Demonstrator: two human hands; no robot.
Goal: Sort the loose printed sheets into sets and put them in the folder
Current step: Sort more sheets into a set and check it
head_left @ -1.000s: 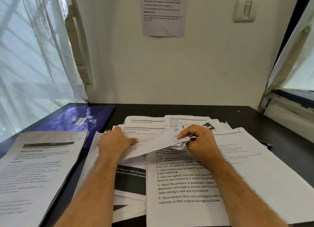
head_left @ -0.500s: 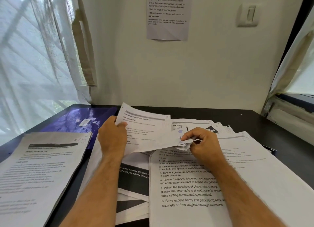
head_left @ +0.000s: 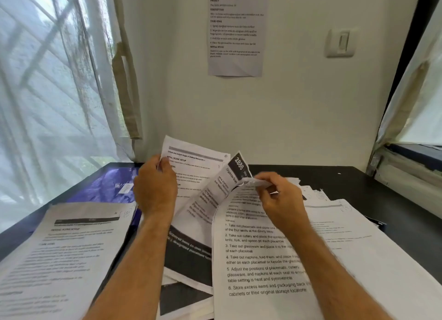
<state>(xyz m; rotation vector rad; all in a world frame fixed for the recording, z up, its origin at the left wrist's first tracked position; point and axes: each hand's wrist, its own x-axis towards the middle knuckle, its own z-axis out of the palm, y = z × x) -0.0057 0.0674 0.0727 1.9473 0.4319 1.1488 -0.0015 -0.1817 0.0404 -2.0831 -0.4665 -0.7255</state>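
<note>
- A white printed sheet [head_left: 191, 166] is lifted off the pile in the middle of the table, standing nearly upright and tilted toward the wall.
- The left hand [head_left: 154, 188] is raised, back of the hand toward the camera; its grip is closed on the sheet's left edge, thumb in front near the top corner.
- A second sheet with a black header reading 2886 [head_left: 223, 188] curls up beside it.
- The right hand [head_left: 279, 197] pinches a crumpled corner of that second sheet between thumb and fingertips.
- Both forearms reach forward over the pile of loose sheets [head_left: 260, 260] spread across the dark table [head_left: 346, 183].
- A separate stack of sheets [head_left: 55, 255] lies at the left, partly covering a purple folder [head_left: 107, 185] that lies flat near the window curtain [head_left: 47, 92].
- A printed notice [head_left: 235, 30] hangs on the wall beside a light switch [head_left: 340, 43].
</note>
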